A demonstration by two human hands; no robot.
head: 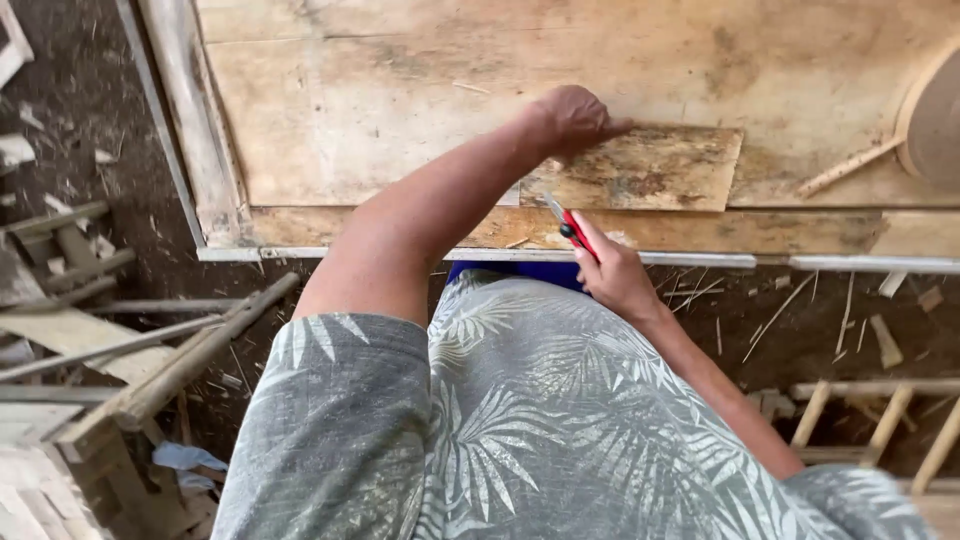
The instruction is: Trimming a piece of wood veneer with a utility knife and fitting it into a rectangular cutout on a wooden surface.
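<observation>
My left hand (pixel 572 118) presses flat on a stained, thin rectangular wooden sheet (pixel 660 172) that lies on a large plywood worktop (pixel 400 100). My right hand (pixel 612 275) grips a red utility knife (pixel 572 228) with its blade pointing up toward the sheet's near left corner. The knife tip sits at the sheet's lower edge, close to the worktop's front rim. My grey leaf-patterned shirt fills the bottom of the view.
A metal strip (pixel 780 261) runs along the worktop's front edge. A round wooden piece (pixel 935 120) and a thin stick (pixel 848 166) lie at the right. Wooden frames and offcuts (pixel 90 330) sit on the dirt floor at left; a slatted frame (pixel 880 420) stands at right.
</observation>
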